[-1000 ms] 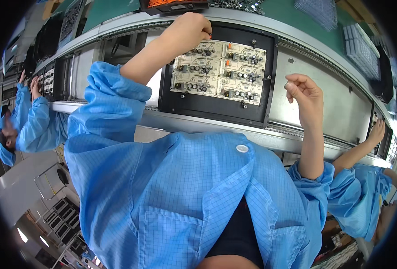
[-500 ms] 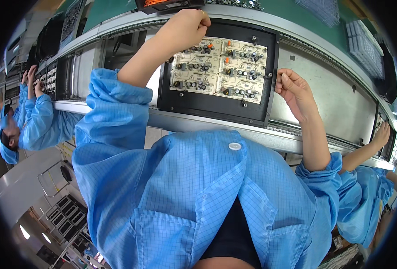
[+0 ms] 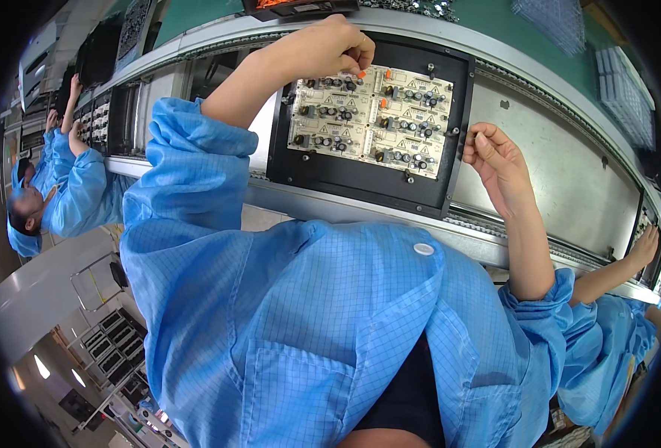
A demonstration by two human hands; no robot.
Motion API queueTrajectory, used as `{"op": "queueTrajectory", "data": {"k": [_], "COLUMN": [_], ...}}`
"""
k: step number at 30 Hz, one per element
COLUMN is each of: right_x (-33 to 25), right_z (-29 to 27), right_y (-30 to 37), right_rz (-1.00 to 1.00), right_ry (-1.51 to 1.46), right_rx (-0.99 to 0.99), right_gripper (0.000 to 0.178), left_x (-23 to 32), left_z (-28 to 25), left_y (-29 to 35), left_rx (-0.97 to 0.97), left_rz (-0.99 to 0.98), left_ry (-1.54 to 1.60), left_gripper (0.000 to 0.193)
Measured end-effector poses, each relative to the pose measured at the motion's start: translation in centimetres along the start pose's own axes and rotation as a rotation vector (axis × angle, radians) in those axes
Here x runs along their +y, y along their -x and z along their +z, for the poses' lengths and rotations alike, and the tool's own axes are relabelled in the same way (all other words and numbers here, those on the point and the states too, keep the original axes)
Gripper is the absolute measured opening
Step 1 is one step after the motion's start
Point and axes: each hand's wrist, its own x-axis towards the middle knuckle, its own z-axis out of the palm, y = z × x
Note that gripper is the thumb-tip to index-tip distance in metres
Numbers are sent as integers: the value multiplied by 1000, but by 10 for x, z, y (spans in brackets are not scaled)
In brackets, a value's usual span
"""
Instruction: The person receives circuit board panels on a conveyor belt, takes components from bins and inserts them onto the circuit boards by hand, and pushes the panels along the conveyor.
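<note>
My left hand (image 3: 349,52) reaches over the far edge of a black carrier frame (image 3: 353,181), fingers curled together. Its fingertips meet a small orange component (image 3: 361,74) on the top left part of a pale circuit board panel (image 3: 368,127). Two more orange components, an upper one (image 3: 388,75) and a lower one (image 3: 383,103), stand on the panel's right half. Black cylindrical capacitors and other parts sit in repeated groups across it. Beside the frame's right edge, my right hand (image 3: 498,164) is held in a pinch; what lies between thumb and finger is too small to name.
A metal conveyor rail (image 3: 487,250) runs along the near side. Beyond the far rail are a black bin of orange parts (image 3: 293,9), a pile of small metallic parts (image 3: 420,9) and clear plastic trays (image 3: 625,97). Co-workers in blue (image 3: 76,187) work at both sides.
My left hand has come down and rightward, from the frame's far edge onto the upper left orange component. My right hand stays pinched beside the frame. The whole view has shifted slightly.
</note>
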Motion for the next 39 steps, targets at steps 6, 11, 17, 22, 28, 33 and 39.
{"op": "queueTrajectory", "data": {"k": [6, 11, 17, 22, 28, 33, 39], "right_x": [-5, -21, -16, -15, -11, -12, -11], "right_z": [2, 17, 43, 63, 71, 80, 79], "right_y": [8, 16, 15, 17, 17, 13, 16], "right_rz": [-6, -208, -387, -603, -543, -555, -624], "right_ry": [26, 489, 943, 1426, 1452, 1525, 1625], "right_rx": [81, 185, 131, -15, 25, 40, 34], "right_gripper": [20, 18, 14, 25, 33, 34, 31], "left_x": [-9, -4, -1, 5, 19, 1, 2], "left_z": [10, 6, 8, -5, -13, 5, 5], "left_y": [-4, -9, -6, 3, 0, -2, -1], "left_rx": [217, 130, 109, 399, 9, 67, 85], "left_rz": [50, 168, 133, 586, 68, 69, 51], "left_ry": [-35, -26, 9, 103, 48, 47, 61], "left_gripper": [14, 13, 13, 13, 14, 13, 8]}}
